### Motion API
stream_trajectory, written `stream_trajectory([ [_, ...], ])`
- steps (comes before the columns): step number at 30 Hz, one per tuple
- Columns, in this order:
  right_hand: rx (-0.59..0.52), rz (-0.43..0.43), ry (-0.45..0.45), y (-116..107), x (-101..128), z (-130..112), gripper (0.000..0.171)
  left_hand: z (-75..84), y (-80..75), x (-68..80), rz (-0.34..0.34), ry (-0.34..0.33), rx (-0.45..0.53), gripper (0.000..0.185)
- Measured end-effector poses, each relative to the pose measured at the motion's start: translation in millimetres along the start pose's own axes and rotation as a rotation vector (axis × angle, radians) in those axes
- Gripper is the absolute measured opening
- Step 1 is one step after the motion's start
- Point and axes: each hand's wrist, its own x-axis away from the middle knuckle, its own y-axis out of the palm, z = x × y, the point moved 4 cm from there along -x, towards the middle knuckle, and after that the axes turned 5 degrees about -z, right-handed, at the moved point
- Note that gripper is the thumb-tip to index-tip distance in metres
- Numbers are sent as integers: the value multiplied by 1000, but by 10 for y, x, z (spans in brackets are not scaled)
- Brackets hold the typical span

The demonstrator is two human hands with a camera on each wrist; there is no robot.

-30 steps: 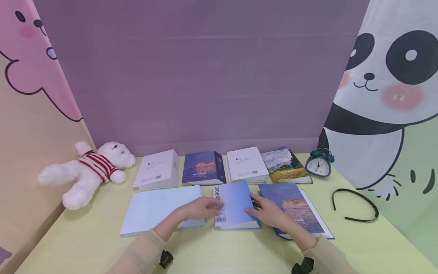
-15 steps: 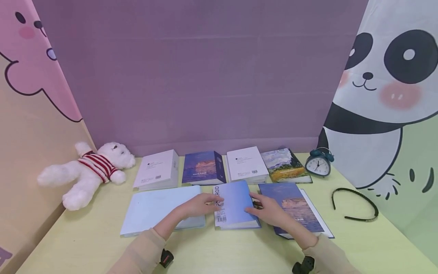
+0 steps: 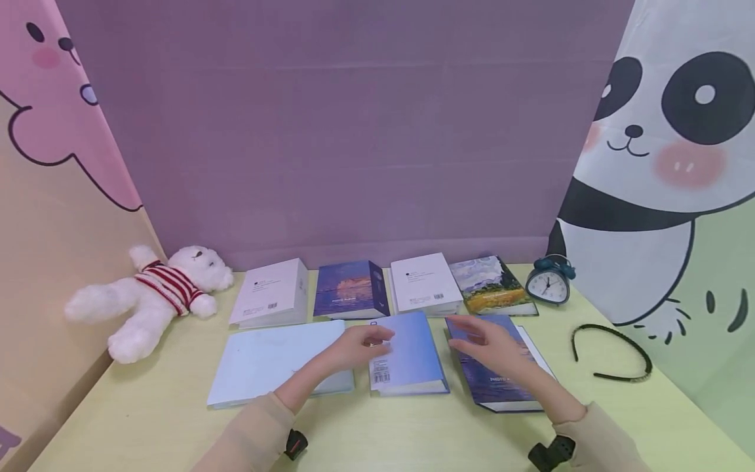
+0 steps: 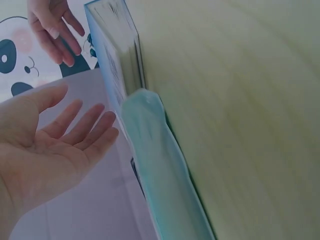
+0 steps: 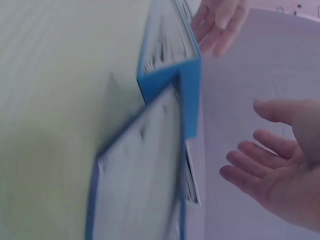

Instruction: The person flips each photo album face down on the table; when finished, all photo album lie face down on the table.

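A light-blue album (image 3: 413,357) with a barcode lies flat at the middle of the yellow-green table (image 3: 147,426). My left hand (image 3: 361,345) hovers over its spine side with straight fingers and holds nothing. The left wrist view shows that palm (image 4: 60,150) open and apart from the album's edge (image 4: 117,65). My right hand (image 3: 485,343) floats open above a dark-blue painted album (image 3: 501,387) just to the right. In the right wrist view its fingers (image 5: 265,170) are spread, clear of both the light-blue album (image 5: 170,55) and the dark-blue album (image 5: 140,175).
A pale-blue flat album (image 3: 265,360) lies to the left. Several albums (image 3: 354,288) line the back. A white teddy bear (image 3: 153,288) lies at the far left. An alarm clock (image 3: 550,283) and a black headband (image 3: 619,354) sit at the right. Printed walls close in the sides.
Both hands have lifted off the light-blue album. The right hand has moved right and up, over the dark-blue album. The left hand has risen slightly above the spine.
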Motion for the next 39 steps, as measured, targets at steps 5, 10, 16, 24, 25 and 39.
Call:
stream_trajectory([
  [5,33,40,22,-231,128,87,52,108,81,-130,-5,16,9,44],
  [10,120,74,42,-392,262,209,51,261,190,-281,-11,45,23,40],
  [16,219,70,86,-500,366,360,53,448,356,-445,-30,110,23,37],
  [24,201,-65,188,-528,490,621,63,592,611,-566,-89,107,44,44],
  [25,192,-92,204,-523,504,647,65,602,639,-577,-99,94,40,46],
  [39,198,-210,286,-474,603,780,72,635,863,-705,-126,-18,-128,48],
])
